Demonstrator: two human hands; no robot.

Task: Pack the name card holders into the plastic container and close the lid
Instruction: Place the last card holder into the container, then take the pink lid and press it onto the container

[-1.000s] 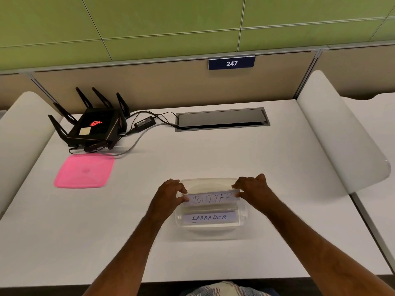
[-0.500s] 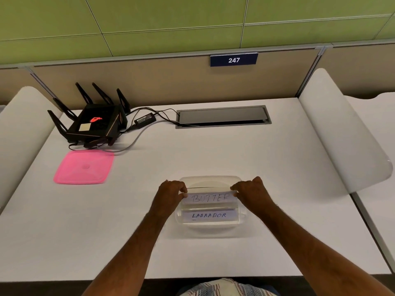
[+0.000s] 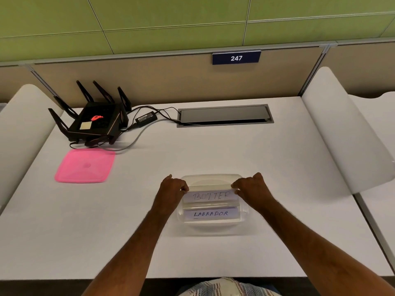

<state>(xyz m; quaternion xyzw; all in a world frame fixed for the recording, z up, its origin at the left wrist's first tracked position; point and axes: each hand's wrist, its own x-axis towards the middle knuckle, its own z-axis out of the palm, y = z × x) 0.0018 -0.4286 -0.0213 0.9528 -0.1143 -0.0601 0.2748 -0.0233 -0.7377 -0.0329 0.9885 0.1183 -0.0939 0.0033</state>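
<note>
The "BUTTER" name card holder [image 3: 210,196] is held by its two short ends over the plastic container [image 3: 243,212], w/ its lower edge apparently already inside the walls; whether it rests on the bottom cannot be told. It is judged light, stiff and clear, prob. acrylic, so slick and easily scratched; the paper insert could slide out if it is tilted endwise. The ends are the sensible place for it to be taken, as is being done, since the face is thereby kept free of prints.

The left hand [image 3: 171,192] is closed in a pinch on the left end, fingertips curled round the edge; the right hand [image 3: 252,190] is closed likewise on the right end. No gap is seen betw. fingers and holder.

A second holder, the "LABRADOR" name card holder [image 3: 210,214], is lying in the near half of the container. Count: 2 holders, 1 container, 1 lid. None are seen outside the container.

The container is thin, flexible-looking, and is set near the front edge of the tabletop [image 3: 213,152], about centre. The pink lid [image 3: 85,165] is lying flat well apart, toward the left edge, just in front of a black router [image 3: 96,122] at the rear-left corner. Lid is judged soft and bendy; it should be pressed down at the corners.
</note>
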